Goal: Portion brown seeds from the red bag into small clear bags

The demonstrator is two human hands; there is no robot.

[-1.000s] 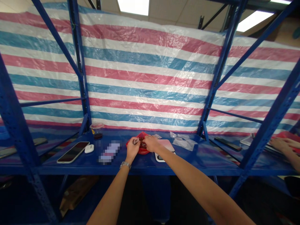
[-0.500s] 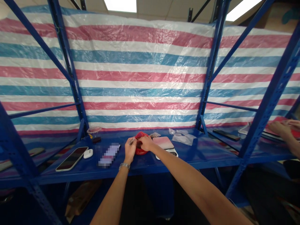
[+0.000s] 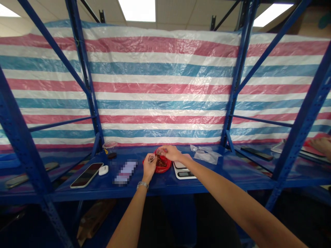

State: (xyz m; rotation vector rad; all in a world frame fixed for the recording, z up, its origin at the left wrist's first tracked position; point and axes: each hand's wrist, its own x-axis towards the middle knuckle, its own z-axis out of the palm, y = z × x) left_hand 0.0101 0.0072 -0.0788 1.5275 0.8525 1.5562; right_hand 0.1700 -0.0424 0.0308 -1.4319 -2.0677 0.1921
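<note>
A red plastic bag (image 3: 162,169) lies opened on the blue shelf, with small dark brown pieces (image 3: 162,161) inside. My left hand (image 3: 149,168), wearing a metal watch (image 3: 143,185), is at its left edge, fingers closed on a small clear plastic piece (image 3: 152,158). Over the bag's far side is my right hand (image 3: 170,152), with its fingertips pinched around another small clear piece (image 3: 160,151). Whether these are little bags or cups is too small to tell. Just right of the bag stands a white kitchen scale (image 3: 184,174) with a pink flat item on top, partly behind my right forearm.
Left on the shelf (image 3: 103,191) lie a phone (image 3: 87,175), a white earbud case (image 3: 103,170), a blurred-out phone (image 3: 126,172) and a clear tub (image 3: 110,145). Clear plastic bags (image 3: 207,155) lie to the right. Blue posts flank the bay. Another person's hand (image 3: 320,144) shows far right.
My right hand has risen out of the red bag and shows a clear piece in its fingers. More of the bag's contents and the scale's front are visible. The view has shifted slightly.
</note>
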